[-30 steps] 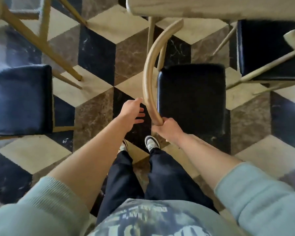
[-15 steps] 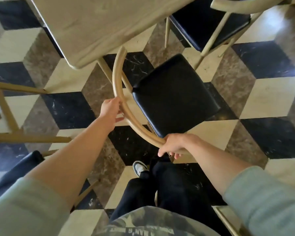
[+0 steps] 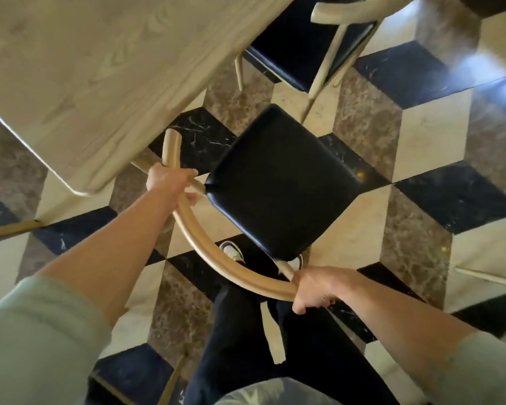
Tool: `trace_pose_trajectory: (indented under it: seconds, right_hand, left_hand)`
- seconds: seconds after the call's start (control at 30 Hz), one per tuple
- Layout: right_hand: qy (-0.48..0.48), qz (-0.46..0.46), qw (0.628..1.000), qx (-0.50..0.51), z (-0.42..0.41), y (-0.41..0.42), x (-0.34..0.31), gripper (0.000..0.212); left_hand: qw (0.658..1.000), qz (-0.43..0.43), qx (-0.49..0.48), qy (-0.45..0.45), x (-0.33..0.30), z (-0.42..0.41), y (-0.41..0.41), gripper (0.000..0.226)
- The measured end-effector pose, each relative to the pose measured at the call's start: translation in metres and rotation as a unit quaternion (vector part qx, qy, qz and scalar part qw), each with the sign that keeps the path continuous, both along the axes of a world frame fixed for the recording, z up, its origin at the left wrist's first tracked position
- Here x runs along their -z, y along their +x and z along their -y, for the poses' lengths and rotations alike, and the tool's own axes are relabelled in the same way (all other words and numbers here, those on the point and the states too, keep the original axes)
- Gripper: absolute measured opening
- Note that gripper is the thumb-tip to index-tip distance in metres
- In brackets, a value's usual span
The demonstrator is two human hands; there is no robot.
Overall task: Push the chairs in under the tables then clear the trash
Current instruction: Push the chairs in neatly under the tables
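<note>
A wooden chair with a black padded seat [image 3: 281,182] and a curved pale-wood backrest [image 3: 214,255] stands on the floor in front of me, just right of the corner of a light wooden table [image 3: 94,71]. My left hand [image 3: 170,179] is wrapped around the backrest near its left end, close to the table's corner. My right hand [image 3: 316,287] grips the backrest's right end. The seat sits fully outside the tabletop's edge, turned at an angle to it.
A second black-seated wooden chair [image 3: 304,39] stands at the top, beside the table. The floor [image 3: 421,135] is a cube-pattern of black, cream and brown tiles. Chair legs [image 3: 9,229] show at the left edge, and another pale leg [image 3: 488,276] at the right. My own legs and shoes are under the backrest.
The view has swung left, bringing the table closer. My left hand went from touching the backrest to gripping it, and the chair has turned toward the table.
</note>
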State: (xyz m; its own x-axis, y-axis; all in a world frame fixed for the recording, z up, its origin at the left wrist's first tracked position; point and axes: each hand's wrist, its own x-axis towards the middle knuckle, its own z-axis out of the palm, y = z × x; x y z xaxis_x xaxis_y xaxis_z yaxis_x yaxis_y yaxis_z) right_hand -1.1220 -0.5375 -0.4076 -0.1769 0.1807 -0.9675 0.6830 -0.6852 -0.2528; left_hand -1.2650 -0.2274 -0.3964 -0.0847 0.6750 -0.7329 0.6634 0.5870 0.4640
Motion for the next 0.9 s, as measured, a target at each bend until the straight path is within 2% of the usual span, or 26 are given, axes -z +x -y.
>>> trace_pose_trajectory:
  seconds: [0.07,0.23,0.4,0.67,0.77,0.9]
  right_hand:
    - [0.007,0.018,1.0,-0.003,-0.003,-0.001,-0.002,0.044]
    - [0.011,0.058,0.998,-0.019,-0.003,0.008,-0.005,0.046]
    - [0.039,0.078,0.987,-0.136,-0.008,0.019,-0.014,0.047]
    - [0.051,0.094,0.94,-0.324,-0.07,0.057,-0.042,0.031]
    - [0.054,0.086,0.918,-0.384,-0.098,0.07,-0.046,0.026]
    - [0.085,0.073,0.876,-0.469,-0.14,0.102,-0.036,0.027]
  left_hand:
    - [1.0,-0.001,0.007,-0.016,0.004,-0.006,0.003,0.052]
    - [1.0,0.025,-0.006,0.009,0.009,-0.002,-0.003,0.05]
    - [0.996,0.045,-0.081,0.007,0.013,0.013,-0.036,0.036]
    - [0.962,0.063,-0.266,-0.006,0.022,0.048,-0.099,0.042]
    - [0.942,0.078,-0.326,0.001,0.024,0.057,-0.106,0.048]
    - [0.919,0.077,-0.387,0.018,0.023,0.061,-0.099,0.045]
